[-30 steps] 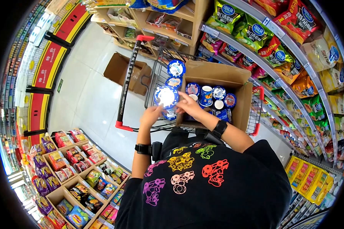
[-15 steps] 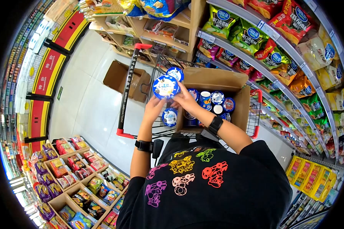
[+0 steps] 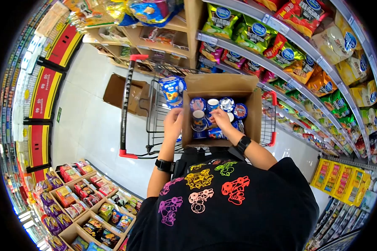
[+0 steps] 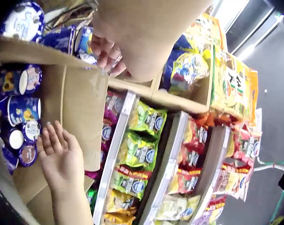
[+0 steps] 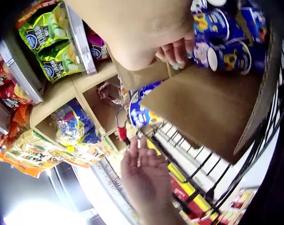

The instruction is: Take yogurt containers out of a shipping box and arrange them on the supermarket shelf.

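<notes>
Blue tubs with printed lids stand in the cart beside a cardboard box. The nearest one, a tilted blue tub, shows its side with a yellow-orange picture. My left hand is just below that tub, fingers loosely bent with nothing in them; its palm faces the right wrist camera. Over the cardboard box hovers my right hand, loose and holding nothing, above a blue tub with a white end. In the left wrist view the right hand shows a bare palm beside the box's tubs.
The wire shopping cart has a black handle on the left. Behind it on the floor sits another carton. Shelves of chip bags run along the right. Snack bins fill the lower left.
Both hands held a blue tub left of the box, lid facing up. They have let go and drawn apart, the right over the box. A tub there is tilted, showing its side.
</notes>
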The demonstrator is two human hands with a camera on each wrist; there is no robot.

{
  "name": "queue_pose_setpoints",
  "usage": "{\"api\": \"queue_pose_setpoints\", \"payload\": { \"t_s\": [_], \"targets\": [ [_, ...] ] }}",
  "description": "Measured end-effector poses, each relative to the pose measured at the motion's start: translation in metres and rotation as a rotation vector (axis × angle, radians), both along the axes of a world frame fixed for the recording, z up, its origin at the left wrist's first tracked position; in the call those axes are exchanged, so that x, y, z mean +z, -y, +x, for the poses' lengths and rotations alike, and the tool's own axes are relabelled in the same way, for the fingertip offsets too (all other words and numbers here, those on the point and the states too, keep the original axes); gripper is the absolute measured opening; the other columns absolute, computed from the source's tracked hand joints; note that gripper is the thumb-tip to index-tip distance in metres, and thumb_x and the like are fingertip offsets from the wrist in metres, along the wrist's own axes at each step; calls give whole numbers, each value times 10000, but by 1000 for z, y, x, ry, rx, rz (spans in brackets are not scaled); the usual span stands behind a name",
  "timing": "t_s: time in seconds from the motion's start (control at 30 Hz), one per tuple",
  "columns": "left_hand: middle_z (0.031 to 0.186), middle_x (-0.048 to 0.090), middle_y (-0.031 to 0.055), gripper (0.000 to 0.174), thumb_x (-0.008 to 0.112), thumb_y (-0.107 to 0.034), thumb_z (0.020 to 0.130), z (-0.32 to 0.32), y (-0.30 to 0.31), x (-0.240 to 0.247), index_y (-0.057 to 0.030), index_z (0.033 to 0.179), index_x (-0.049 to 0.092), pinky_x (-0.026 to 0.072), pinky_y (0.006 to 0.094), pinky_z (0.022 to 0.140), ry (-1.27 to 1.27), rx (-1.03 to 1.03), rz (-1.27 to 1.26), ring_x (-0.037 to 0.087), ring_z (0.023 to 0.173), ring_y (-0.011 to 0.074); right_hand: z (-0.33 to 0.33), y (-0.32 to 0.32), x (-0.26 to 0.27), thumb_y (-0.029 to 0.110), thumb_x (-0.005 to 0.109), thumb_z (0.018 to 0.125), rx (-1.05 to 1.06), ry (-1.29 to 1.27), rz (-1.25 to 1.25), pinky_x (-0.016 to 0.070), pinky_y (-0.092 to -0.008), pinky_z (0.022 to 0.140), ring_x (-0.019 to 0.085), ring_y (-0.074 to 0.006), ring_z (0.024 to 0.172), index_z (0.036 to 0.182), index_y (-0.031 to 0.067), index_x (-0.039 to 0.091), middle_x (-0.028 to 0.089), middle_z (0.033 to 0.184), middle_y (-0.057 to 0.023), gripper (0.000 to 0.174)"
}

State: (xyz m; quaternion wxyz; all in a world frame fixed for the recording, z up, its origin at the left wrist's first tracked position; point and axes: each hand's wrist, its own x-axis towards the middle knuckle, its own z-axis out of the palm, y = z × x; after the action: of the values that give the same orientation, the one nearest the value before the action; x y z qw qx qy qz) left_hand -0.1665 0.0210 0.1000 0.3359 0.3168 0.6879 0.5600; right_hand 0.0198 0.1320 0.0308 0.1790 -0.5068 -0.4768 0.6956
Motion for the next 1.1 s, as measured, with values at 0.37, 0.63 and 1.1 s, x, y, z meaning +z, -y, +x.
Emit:
{"api": "queue_pose_setpoints", "payload": {
  "t_s": [0.37,0.63,1.1],
  "targets": [
    [1011,562,45,263,480,-223,864,86,-77,-105,-102,1089,540,415,307,754,779,-171,-568,536,903,163,55,-56,-47,297,610,694,175,471,184,448,-394,660,599,-355,754,787,-58,595,614,766,-231,367],
    [1330,346,108,554,369,-461,882,121,-118,-180,-122,1317,314,239,448,992,991,258,-620,333,1188,266,3,-104,-72,376,727,595,569,842,303,409,-405,893,476,-398,1075,1210,3,395,471,1159,-276,793],
    [987,561,69,393,489,-362,848,132,-100,-136,-122,1156,452,397,383,750,1033,504,-675,516,878,194,-14,-100,-127,270,784,557,446,675,326,483,-386,756,593,-329,901,1167,55,371,603,957,-184,767]
  ]
}}
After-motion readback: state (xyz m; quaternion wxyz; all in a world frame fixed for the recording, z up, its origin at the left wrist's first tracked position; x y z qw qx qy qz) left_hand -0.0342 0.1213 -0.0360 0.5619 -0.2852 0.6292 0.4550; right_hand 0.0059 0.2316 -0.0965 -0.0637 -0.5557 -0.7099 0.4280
